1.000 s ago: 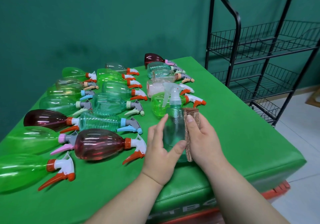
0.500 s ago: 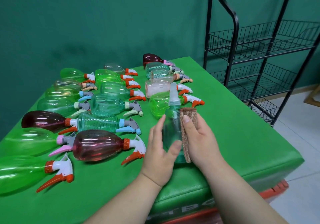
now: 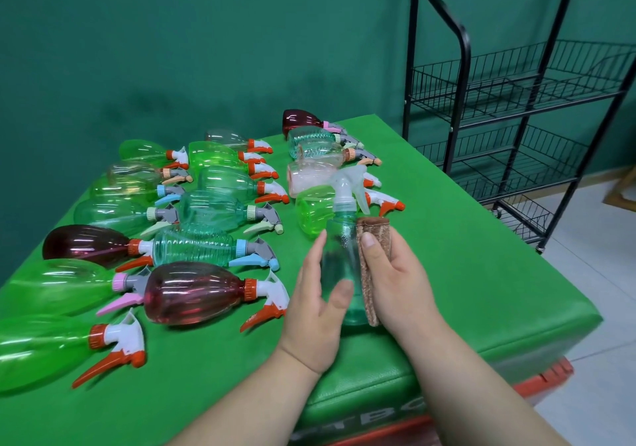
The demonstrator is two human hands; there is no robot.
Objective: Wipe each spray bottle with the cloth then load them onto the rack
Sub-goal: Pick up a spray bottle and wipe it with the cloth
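Setting: green-covered bench (image 3: pixel 481 290) against a dark green wall (image 3: pixel 206 49), pale tiled floor (image 3: pixel 602 273) to the right.
Progress: early, by my read. No bottle shows on any visible shelf of the rack (image 3: pixel 516 101). One bottle is in the wiping step, and all the others are not yet loaded.
Left hand (image 3: pixel 316 311): nearest the camera, fingers and thumb wrapped round the held bottle (image 3: pixel 339 256), steadying it.
Right hand (image 3: pixel 395 280): clamps the folded cloth (image 3: pixel 366 273) flat against the bottle's right side, thumb on top of the cloth.
Held bottle: upright at the near edge of the bench, between both hands. Slim clear teal body with a translucent white trigger head. Whether its base touches the bench, can't tell.
Cloth: brown, nubby, folded into a narrow strip running most of the bottle's height.
Lying bottles (image 3: pixel 192 294): more than a dozen on their sides, left of and beyond the hands. Bodies green, teal, dark red, clear and pinkish, with orange, blue, grey or pink triggers.
Rack: black wire with tiered basket shelves, standing on the floor beyond the bench's right end.
Left to do: finish this wipe, load the bottle, repeat for the rest.
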